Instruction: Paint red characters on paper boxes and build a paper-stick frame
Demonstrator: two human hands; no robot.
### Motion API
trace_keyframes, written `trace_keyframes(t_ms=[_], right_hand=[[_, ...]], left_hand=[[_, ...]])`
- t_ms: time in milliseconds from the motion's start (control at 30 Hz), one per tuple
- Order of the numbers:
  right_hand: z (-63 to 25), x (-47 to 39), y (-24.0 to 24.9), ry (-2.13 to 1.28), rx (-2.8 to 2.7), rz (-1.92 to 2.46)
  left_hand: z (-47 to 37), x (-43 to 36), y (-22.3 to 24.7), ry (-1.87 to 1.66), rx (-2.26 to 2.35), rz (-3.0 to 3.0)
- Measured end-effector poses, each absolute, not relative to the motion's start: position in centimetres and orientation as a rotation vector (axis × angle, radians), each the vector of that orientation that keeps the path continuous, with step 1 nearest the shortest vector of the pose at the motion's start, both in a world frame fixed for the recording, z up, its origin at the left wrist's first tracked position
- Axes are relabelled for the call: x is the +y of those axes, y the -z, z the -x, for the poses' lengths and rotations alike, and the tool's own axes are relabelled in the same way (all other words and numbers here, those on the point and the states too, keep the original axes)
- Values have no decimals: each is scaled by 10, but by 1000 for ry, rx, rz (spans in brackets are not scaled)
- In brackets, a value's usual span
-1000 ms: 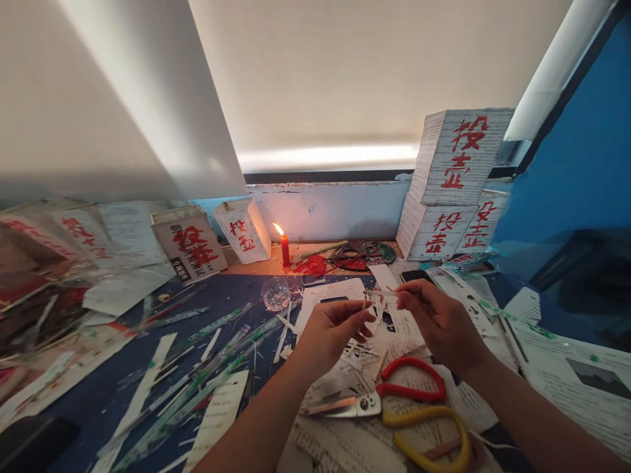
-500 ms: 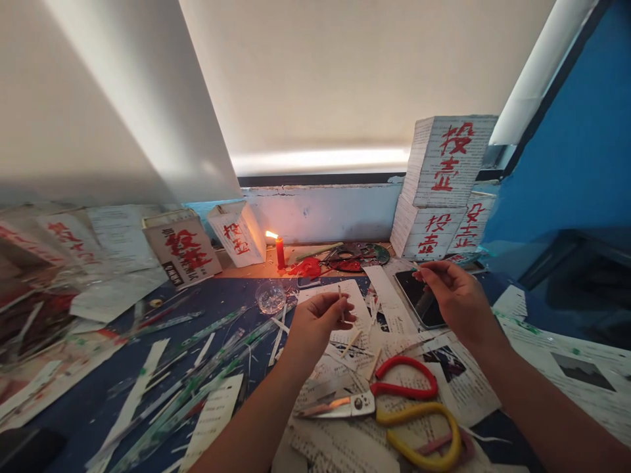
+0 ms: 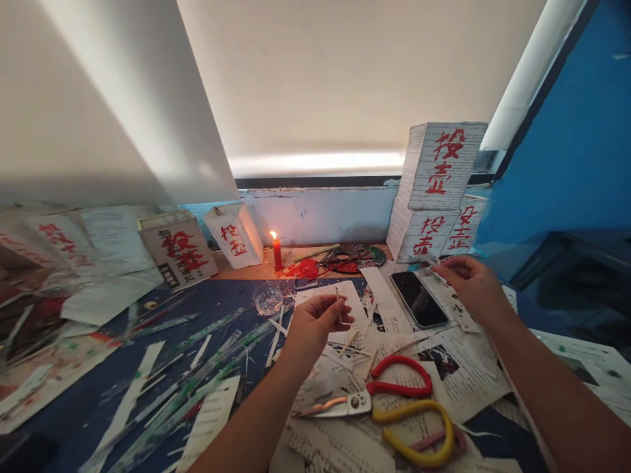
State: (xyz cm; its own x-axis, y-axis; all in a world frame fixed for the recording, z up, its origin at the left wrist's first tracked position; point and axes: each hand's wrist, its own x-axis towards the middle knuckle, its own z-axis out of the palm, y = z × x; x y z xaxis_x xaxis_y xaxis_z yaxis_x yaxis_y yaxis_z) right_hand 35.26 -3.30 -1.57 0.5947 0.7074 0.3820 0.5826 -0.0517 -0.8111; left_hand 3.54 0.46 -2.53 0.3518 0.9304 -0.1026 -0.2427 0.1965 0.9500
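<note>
Currently seeing red-and-yellow-handled scissors lying nearest on printed papers; farther in, pinching a thin stick near-upright with left hand above those papers; holding right hand just right of a dark phone with fingertips close together, being unable to tell whether gripping anything; beyond, seeing a lit red candle standing beside a red-lettered box.

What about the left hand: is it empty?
No, the left hand pinches a thin pale stick, held nearly upright.
</note>
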Motion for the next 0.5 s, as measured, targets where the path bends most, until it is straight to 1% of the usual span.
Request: trace_keyframes(t_ms=[200,367,500], right_hand=[[-316,-27,33,-146,-1540,1841],[-303,-27,43,-160,-1703,1839],[-304,-28,41,-131,-1773,1831]], left_hand=[[-35,4,25,-957,828,-1050],[-35,5,27,-949,834,-1069],[-35,6,28,-930,840,-1062]])
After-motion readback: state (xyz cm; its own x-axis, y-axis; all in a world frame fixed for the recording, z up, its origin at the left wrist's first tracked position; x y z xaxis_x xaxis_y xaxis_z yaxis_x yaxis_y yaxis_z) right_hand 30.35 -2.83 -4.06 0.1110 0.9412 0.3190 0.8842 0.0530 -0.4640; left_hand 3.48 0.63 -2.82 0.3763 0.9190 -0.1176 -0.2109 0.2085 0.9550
